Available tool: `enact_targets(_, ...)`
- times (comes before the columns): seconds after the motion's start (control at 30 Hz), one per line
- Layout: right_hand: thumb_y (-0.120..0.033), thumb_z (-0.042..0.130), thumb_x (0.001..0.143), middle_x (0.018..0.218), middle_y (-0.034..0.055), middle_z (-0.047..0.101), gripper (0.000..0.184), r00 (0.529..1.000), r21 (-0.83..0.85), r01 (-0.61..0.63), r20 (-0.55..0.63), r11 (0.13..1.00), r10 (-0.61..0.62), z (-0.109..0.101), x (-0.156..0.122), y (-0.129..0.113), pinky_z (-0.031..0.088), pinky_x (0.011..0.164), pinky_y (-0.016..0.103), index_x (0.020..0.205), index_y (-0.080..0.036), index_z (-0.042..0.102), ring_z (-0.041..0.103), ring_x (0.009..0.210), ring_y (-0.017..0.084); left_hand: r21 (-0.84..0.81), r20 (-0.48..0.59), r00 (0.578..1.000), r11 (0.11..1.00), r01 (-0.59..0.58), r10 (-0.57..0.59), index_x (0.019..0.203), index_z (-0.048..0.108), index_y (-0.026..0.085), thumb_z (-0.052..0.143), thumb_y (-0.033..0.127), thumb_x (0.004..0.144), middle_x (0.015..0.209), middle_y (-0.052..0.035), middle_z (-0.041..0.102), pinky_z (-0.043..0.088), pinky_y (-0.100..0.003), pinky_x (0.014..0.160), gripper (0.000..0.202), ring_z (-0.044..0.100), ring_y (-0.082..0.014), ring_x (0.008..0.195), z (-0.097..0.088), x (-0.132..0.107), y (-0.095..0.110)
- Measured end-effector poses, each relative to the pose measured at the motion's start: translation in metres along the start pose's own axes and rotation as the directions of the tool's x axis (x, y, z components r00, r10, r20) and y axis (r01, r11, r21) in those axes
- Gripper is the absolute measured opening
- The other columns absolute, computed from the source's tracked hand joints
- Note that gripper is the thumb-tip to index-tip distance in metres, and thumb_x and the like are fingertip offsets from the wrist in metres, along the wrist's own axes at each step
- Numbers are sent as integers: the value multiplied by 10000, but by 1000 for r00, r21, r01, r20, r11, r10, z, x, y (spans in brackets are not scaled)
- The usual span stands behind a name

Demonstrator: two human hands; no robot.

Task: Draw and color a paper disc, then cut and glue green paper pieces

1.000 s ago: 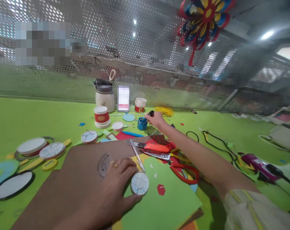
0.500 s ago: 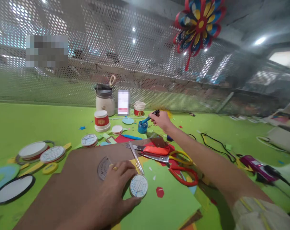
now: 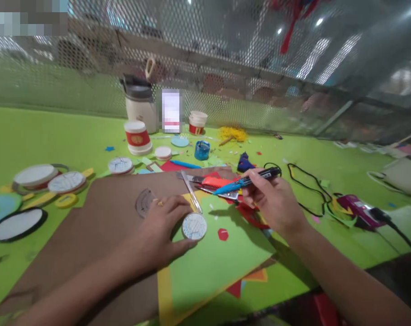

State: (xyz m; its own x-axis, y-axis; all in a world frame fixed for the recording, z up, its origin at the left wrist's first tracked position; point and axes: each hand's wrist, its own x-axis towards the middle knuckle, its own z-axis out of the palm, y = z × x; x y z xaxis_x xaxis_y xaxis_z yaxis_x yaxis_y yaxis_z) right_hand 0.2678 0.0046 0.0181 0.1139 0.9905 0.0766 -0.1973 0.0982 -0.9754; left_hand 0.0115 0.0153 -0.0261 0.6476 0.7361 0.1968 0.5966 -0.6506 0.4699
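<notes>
My left hand [image 3: 163, 231] rests on the brown card sheet [image 3: 100, 235], its thumb and fingers closed round a small white round disc with blue marks [image 3: 194, 226]. My right hand [image 3: 276, 203] holds a blue and black marker pen [image 3: 246, 182] in a pinch, tip pointing left, above the red-handled scissors [image 3: 222, 183]. A light green paper sheet [image 3: 212, 262] lies under the disc. A clear ruler [image 3: 191, 197] lies just above the disc.
A small blue pot [image 3: 202, 150] stands further back, with a red and white cup [image 3: 137, 137], a white jar [image 3: 140, 106] and several round discs [image 3: 49, 179] at the left. A purple glue gun [image 3: 356, 209] with black cable lies at the right. A perforated metal screen [image 3: 226, 68] walls the back.
My right hand has drawn back from the blue pot toward me, bringing the marker over the scissors. The camera tilted down. My left hand stays on the disc.
</notes>
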Motion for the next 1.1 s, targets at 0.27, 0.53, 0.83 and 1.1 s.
enact_targets(0.27, -237, 682, 884, 664, -42, 627, 39, 992, -144, 76, 112, 987, -60, 7, -30, 24, 467, 505, 172, 923, -232, 683, 570, 561, 79, 27, 0, 999, 999, -40, 40, 1130, 564, 186, 651, 408, 817, 1251, -131, 594, 377, -494, 919, 393, 529, -327, 1176, 4, 2, -2)
enact_targets(0.53, -121, 674, 822, 679, -35, 655, 128, 973, -435, 207, 186, 876, -137, 18, -40, 21, 512, 557, 201, 926, -195, 687, 616, 570, 92, 45, 23, 999, 998, -32, 31, 1155, 536, 179, 643, 434, 828, 1264, -135, 587, 367, -507, 924, 428, 514, -339, 1190, 4, 1, -1)
enact_targets(0.83, -91, 673, 779, 667, -28, 686, 127, 940, -553, 338, 237, 762, -245, 26, -39, 18, 525, 553, 165, 872, -173, 697, 611, 532, 80, 39, 34, 999, 999, -15, 13, 1132, 570, 175, 653, 449, 805, 1245, -138, 595, 366, -498, 906, 435, 531, -341, 1157, 3, 2, 0)
enact_targets(1.1, -124, 675, 799, 781, 4, 728, 125, 917, -570, 398, 275, 719, -289, 25, -40, 24, 560, 622, 214, 893, -203, 695, 667, 640, 125, 46, 30, 1000, 999, -6, 4, 1140, 571, 192, 622, 469, 819, 1233, -131, 603, 364, -488, 890, 428, 539, -335, 1135, 4, 2, 1)
